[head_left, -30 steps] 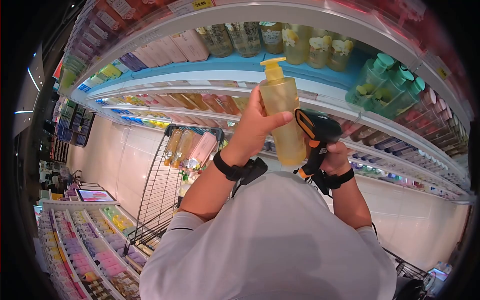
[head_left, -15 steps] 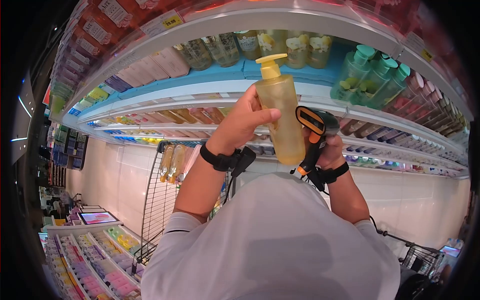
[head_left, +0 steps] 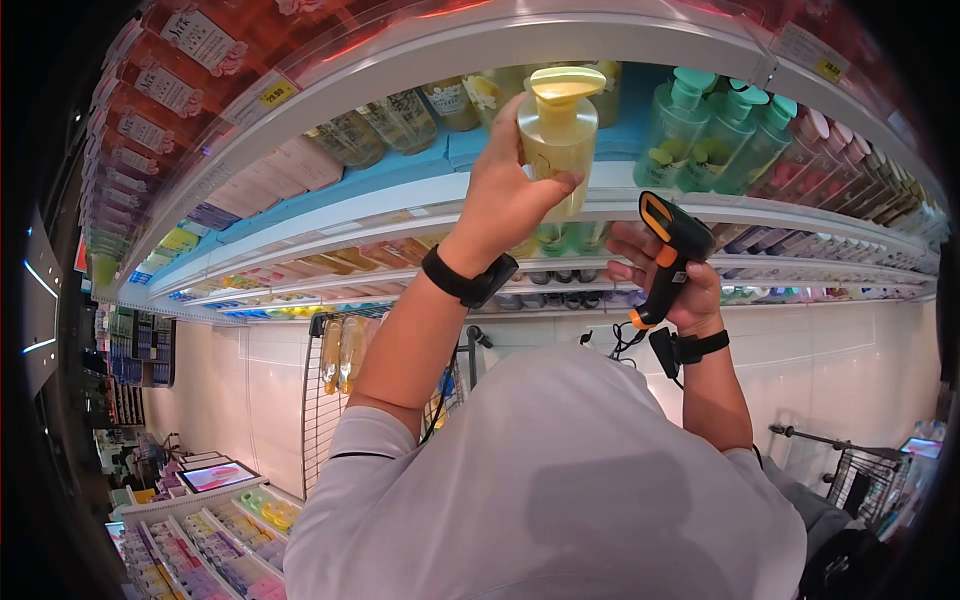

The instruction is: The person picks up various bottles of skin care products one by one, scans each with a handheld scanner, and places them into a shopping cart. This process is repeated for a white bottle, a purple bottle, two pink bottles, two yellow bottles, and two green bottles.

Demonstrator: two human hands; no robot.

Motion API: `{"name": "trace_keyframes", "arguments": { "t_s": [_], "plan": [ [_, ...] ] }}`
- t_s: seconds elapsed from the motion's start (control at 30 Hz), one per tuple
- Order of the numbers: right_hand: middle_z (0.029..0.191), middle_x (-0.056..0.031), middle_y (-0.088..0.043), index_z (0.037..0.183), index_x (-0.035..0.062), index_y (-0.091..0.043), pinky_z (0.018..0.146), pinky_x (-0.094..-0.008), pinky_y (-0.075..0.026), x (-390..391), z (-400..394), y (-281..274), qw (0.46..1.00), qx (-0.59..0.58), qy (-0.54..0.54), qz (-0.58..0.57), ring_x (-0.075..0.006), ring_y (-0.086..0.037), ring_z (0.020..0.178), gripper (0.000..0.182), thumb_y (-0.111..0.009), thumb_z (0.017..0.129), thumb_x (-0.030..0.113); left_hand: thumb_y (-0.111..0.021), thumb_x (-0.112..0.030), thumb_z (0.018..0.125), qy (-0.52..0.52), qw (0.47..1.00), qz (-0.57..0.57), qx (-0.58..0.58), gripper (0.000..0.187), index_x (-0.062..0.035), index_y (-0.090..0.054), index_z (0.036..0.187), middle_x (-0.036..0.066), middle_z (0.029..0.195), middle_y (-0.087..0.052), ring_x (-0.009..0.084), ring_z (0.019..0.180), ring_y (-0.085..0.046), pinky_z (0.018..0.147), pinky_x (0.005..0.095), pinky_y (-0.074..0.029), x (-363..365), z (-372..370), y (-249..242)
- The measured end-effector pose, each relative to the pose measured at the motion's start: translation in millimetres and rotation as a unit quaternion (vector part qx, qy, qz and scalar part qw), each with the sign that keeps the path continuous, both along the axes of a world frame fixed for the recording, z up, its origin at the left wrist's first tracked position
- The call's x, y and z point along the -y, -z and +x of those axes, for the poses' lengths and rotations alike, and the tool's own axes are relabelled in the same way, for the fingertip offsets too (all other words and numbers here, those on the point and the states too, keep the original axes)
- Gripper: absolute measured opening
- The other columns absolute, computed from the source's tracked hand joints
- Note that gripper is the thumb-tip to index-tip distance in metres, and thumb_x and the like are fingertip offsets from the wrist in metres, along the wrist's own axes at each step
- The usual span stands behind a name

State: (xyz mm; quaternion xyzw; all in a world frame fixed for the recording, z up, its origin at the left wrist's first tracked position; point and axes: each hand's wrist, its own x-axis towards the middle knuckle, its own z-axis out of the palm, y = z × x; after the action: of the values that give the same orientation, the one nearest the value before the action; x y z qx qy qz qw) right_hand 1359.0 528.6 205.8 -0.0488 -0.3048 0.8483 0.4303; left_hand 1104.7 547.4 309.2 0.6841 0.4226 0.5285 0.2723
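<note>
A yellow pump bottle (head_left: 562,140) stands upright in my left hand (head_left: 508,190), whose fingers and thumb wrap round its side. It is at the front edge of the blue-lined shelf (head_left: 430,160), before similar bottles. Lower right, a black and orange barcode scanner (head_left: 676,250) rests in my right hand (head_left: 690,290). That hand's fingers are spread behind the scanner, which lies against the palm and thumb. Green pump bottles (head_left: 705,135) stand on the shelf to the right of the yellow one.
An upper shelf edge (head_left: 500,45) curves above the hands, with red packs (head_left: 180,80) at upper left. A wire cart (head_left: 318,400) holding bottles stands below left. Another cart (head_left: 860,480) and a cable (head_left: 625,345) are at the right and centre.
My left hand has moved up and forward with the yellow bottle to the shelf. My right hand has shifted right with the scanner, and its fingers have spread.
</note>
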Motion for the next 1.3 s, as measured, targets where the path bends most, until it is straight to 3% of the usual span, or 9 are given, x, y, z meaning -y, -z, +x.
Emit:
{"name": "trace_keyframes", "arguments": {
  "t_s": [0.17,0.47,0.53,0.73,0.97,1.03,1.17,1.23,1.3],
  "plan": [
    [0.143,-0.0273,-0.044,0.146,0.0031,-0.038,0.111,-0.0527,-0.033,2,21,6,0.999,0.02,0.028,-0.001,-0.0416,-0.045,0.131,0.089,-0.074,0.069,0.033,-0.078,-0.003,0.076,0.019,1.0,0.011,0.021,0.084,-0.0016,-0.028,0.143,0.014,0.128,-0.054,0.0233,0.119,-0.055,0.104,0.037,-0.043,-15,19,4],
    [0.141,-0.0285,-0.045,0.144,-0.0013,-0.038,0.11,-0.0514,-0.037,8,40,13,0.994,0.08,0.078,-0.017,-0.0431,-0.049,0.127,0.093,-0.075,0.068,0.038,-0.079,-0.014,0.074,-0.008,0.997,0.0,0.076,0.083,0.0021,-0.032,0.14,0.019,0.129,-0.053,0.0285,0.117,-0.057,0.098,0.0363,-0.045,-55,39,10],
    [0.141,-0.0284,-0.045,0.144,-0.0013,-0.037,0.11,-0.0515,-0.037,8,44,18,0.993,0.087,0.081,-0.025,-0.0433,-0.049,0.127,0.094,-0.075,0.068,0.038,-0.08,-0.018,0.073,-0.058,0.998,0.017,0.016,0.082,0.0044,-0.034,0.137,0.021,0.126,-0.055,0.0316,0.114,-0.058,0.096,0.0368,-0.046,-63,44,14],
    [0.139,-0.028,-0.047,0.144,-0.0001,-0.039,0.11,-0.0512,-0.038,10,47,24,0.991,0.09,0.085,-0.041,-0.0435,-0.05,0.126,0.091,-0.074,0.069,0.037,-0.08,-0.019,0.072,-0.076,0.997,0.003,0.026,0.079,0.0062,-0.037,0.133,0.022,0.118,-0.059,0.0351,0.109,-0.06,0.093,0.0394,-0.047,-64,62,17],
    [0.138,-0.0282,-0.048,0.142,-0.0005,-0.041,0.109,-0.0505,-0.039,12,50,33,0.99,0.102,0.079,-0.048,-0.0421,-0.05,0.125,0.087,-0.074,0.069,0.035,-0.081,-0.021,0.072,-0.125,0.991,0.022,-0.034,0.081,0.0059,-0.036,0.134,0.024,0.123,-0.055,0.0384,0.112,-0.057,0.095,0.042,-0.046,-62,72,38],
    [0.138,-0.0282,-0.048,0.141,-0.0005,-0.042,0.109,-0.0501,-0.04,11,49,34,0.99,0.109,0.075,-0.051,-0.0418,-0.051,0.125,0.087,-0.075,0.069,0.035,-0.083,-0.025,0.075,-0.153,0.981,0.064,-0.097,0.084,0.0059,-0.033,0.136,0.022,0.123,-0.058,0.0281,0.112,-0.059,0.094,0.0372,-0.048,-62,71,41],
    [0.138,-0.0279,-0.049,0.141,-0.0005,-0.042,0.108,-0.0484,-0.041,13,49,39,0.989,0.119,0.065,-0.062,-0.0406,-0.053,0.123,0.085,-0.074,0.07,0.033,-0.08,-0.033,0.08,-0.117,0.988,0.034,-0.098,0.083,0.0064,-0.034,0.137,0.022,0.126,-0.055,0.0277,0.114,-0.057,0.094,0.0364,-0.048,-54,53,36],
    [0.137,-0.0275,-0.049,0.14,-0.0004,-0.043,0.108,-0.048,-0.041,14,47,46,0.988,0.128,0.058,-0.065,-0.0403,-0.053,0.123,0.084,-0.074,0.07,0.033,-0.071,-0.037,0.089,-0.07,0.997,-0.024,0.024,0.075,0.0067,-0.035,0.138,0.021,0.128,-0.054,0.0261,0.114,-0.057,0.095,0.0348,-0.047,-45,32,34],
    [0.135,-0.0262,-0.052,0.138,-0.0001,-0.046,0.108,-0.0477,-0.041,16,45,52,0.986,0.143,0.045,-0.076,-0.0394,-0.054,0.122,0.081,-0.074,0.07,0.032,-0.058,-0.029,0.099,-0.061,0.996,-0.014,0.066,0.054,0.0062,-0.039,0.135,0.017,0.123,-0.058,0.0206,0.107,-0.059,0.093,0.0319,-0.049,-26,7,35]
  ]
}}
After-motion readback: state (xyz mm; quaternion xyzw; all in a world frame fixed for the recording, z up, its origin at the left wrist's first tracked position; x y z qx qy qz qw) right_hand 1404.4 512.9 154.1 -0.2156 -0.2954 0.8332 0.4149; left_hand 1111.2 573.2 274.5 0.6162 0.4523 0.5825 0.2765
